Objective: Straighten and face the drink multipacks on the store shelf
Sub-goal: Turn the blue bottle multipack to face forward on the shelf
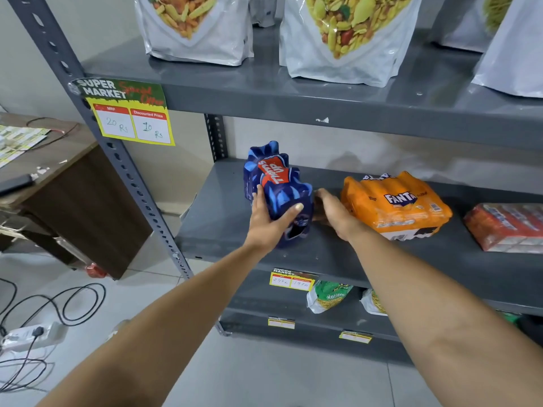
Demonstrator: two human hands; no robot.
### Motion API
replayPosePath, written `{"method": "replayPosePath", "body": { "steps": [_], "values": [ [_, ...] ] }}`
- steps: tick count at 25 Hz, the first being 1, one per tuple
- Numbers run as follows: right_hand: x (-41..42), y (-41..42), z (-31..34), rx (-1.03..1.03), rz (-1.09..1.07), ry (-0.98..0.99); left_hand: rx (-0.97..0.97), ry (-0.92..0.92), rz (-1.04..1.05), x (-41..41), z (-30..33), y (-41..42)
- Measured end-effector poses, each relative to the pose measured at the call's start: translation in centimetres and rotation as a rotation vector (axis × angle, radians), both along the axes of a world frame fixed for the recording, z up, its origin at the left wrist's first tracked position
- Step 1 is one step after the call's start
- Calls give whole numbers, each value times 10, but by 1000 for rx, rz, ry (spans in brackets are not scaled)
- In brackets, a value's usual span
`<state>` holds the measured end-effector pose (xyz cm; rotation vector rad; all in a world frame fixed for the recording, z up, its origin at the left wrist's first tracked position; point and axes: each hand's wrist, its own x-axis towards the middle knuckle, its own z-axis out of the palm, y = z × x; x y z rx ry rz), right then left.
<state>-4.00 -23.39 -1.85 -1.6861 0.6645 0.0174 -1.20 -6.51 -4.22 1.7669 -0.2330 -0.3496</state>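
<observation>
A blue Thums Up multipack (274, 177) lies askew on the middle grey shelf (214, 218), its long side running front to back. My left hand (269, 223) grips its near left end, thumb across the top. My right hand (332, 211) rests against the pack's right side, fingers tucked behind it. To the right an orange Fanta multipack (396, 204) lies flat, label up and slightly turned. A red-orange multipack (508, 227) lies at the far right of the same shelf.
White snack bags (346, 39) stand on the shelf above. A yellow price tag (132, 118) hangs on the left upright. Snack packets (327, 296) sit on the lower shelf. A wooden desk (67, 186) and floor cables with a power strip (32, 333) are to the left.
</observation>
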Motion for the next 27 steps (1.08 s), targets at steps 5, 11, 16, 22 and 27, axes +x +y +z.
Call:
{"method": "replayPosePath", "body": {
  "steps": [5,11,16,22,27],
  "values": [
    [2,3,14,-68,98,87,32,-88,53,11,2,16],
    [42,-7,41,-339,123,-80,22,30,-13,56,13,60],
    [68,-5,46,-371,194,-122,-31,95,309,80,28,64],
    [62,6,39,-571,149,-144,45,221,221,91,53,46],
    [32,6,36,-700,163,-130,22,284,175,99,63,46]
  ]
}}
